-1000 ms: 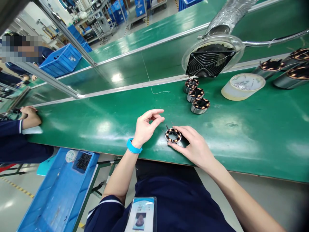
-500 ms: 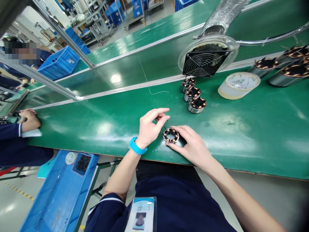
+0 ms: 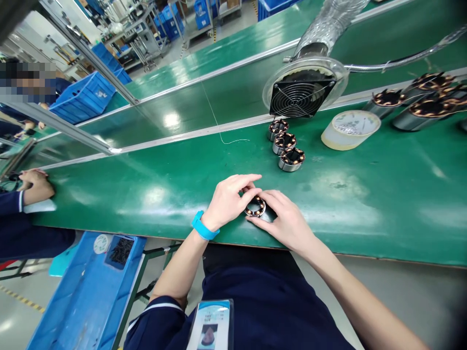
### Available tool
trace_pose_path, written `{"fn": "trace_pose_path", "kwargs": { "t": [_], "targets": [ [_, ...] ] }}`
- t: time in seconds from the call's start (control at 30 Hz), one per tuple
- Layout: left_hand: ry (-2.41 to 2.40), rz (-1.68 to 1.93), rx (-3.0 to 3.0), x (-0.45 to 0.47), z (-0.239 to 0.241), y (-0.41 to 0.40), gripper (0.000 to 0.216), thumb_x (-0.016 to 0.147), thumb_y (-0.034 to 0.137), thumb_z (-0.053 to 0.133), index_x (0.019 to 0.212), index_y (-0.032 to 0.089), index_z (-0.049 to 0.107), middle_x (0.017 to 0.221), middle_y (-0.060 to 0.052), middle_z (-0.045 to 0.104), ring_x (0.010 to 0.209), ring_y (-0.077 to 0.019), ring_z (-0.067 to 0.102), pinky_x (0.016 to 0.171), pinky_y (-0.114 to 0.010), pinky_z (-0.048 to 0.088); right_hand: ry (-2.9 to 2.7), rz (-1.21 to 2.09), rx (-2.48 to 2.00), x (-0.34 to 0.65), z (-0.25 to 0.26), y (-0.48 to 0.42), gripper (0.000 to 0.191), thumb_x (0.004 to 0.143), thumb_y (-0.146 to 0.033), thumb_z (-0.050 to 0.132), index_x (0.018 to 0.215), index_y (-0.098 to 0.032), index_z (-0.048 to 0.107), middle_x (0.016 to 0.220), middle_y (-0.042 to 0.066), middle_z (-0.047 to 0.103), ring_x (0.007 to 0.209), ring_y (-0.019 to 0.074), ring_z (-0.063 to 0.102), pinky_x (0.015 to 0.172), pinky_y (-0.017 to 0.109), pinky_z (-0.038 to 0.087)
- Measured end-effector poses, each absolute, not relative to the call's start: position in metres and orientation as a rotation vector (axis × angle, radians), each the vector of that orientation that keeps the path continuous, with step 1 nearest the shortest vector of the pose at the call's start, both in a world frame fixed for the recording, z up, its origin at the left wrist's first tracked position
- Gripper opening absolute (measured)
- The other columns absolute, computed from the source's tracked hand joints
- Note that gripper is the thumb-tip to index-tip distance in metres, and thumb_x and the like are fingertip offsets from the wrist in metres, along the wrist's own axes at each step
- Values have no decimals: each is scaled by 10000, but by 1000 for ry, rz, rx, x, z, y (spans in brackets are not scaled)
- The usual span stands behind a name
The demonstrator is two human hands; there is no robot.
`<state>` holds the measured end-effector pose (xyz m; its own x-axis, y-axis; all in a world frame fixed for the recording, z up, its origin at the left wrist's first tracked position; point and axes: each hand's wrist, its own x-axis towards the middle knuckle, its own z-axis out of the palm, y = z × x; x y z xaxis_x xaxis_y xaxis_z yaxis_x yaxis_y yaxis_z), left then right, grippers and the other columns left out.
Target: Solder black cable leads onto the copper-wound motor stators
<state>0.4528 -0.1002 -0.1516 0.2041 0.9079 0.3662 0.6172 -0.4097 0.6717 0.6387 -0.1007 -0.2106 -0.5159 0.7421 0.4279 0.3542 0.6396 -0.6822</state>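
A small ring-shaped motor stator (image 3: 255,214) with copper windings and a dark inner part lies on the green bench in front of me. My right hand (image 3: 288,218) grips it from the right, thumb at the near side and fingers at the far side. Over its far left edge, my left hand (image 3: 229,200) has thumb and fingertips brought together in a pinch; whatever is between them is hidden. Beyond my hands stand three similar stators in a slanting row, the nearest stator (image 3: 291,159) showing its copper coils.
Behind the row is a black fan (image 3: 297,98) on a foil duct. A translucent tub (image 3: 341,141) and several larger stators (image 3: 416,119) stand to the right. A blue tray (image 3: 83,291) sits below the bench at left. A co-worker's hand (image 3: 36,184) rests at far left.
My left hand has come down and closer to the stator, its fingertips now covering part of the ring; a thin strand seen below them before is hidden. My right hand keeps its grip.
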Motion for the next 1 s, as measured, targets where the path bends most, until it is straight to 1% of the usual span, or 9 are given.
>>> {"fn": "trace_pose_path", "kwargs": {
  "t": [0.1,0.17,0.27,0.37,0.47,0.53,0.73,0.83,1.0],
  "targets": [
    [1441,1056,2001,454,-150,-100,295,941,212,670,1235,205,685,904,-20,741,848,-152,670,823,-296,547,-2119,669,-877,638,-208,-102,499,956,-478,678,1354,-224,518,1204,132,633,1080,315,639,899,499,566],
    [1469,1014,1965,456,-150,-100,301,935,189,657,1233,212,685,865,-9,727,817,-149,660,810,-296,541,-2097,637,-922,638,-206,-102,540,926,-533,702,1331,-226,519,1199,138,608,1060,312,645,863,481,579],
    [1496,934,1978,458,-149,-100,295,933,179,643,1219,227,691,852,-4,730,821,-158,657,821,-311,530,-2095,594,-970,638,-204,-103,530,878,-582,743,1217,-225,547,1069,109,624,947,297,658,787,456,579],
    [1477,936,1923,458,-144,-100,269,924,246,676,1191,218,699,889,-17,751,837,-167,672,815,-307,528,-2096,604,-954,638,-203,-103,455,900,-523,743,1180,-219,552,1013,91,646,918,289,657,772,447,570],
    [1521,940,1855,455,-136,-96,177,927,348,673,966,184,725,860,-30,730,767,-153,644,715,-272,496,-2049,691,-942,640,-202,-102,374,929,-405,726,1213,-219,568,1067,91,652,955,272,659,795,432,570],
    [1592,858,1857,451,-131,-93,239,940,361,633,806,172,690,770,-14,681,683,-130,581,643,-260,439,-2027,733,-938,642,-200,-102,358,924,-357,716,1227,-223,580,1084,86,654,966,264,660,814,429,570],
    [1641,609,1784,440,-121,-87,354,911,406,618,652,164,613,586,24,538,556,-105,415,555,-266,297,-2053,678,-933,651,-192,-102,345,912,-308,675,1236,-222,596,1123,92,674,1000,278,671,852,452,572],
    [1507,624,1615,443,-123,-84,407,890,495,635,669,154,657,612,1,587,577,-112,438,576,-269,320,-2045,691,-920,656,-190,-102,344,912,-294,665,1241,-218,599,1127,96,676,992,277,671,856,459,574],
    [1317,773,1281,458,-136,-80,462,751,603,770,701,146,723,732,-58,705,663,-141,555,630,-274,406,-2039,737,-912,658,-190,-101,344,918,-307,667,1244,-218,607,1130,103,668,1005,283,663,864,468,574]
  ]
}}
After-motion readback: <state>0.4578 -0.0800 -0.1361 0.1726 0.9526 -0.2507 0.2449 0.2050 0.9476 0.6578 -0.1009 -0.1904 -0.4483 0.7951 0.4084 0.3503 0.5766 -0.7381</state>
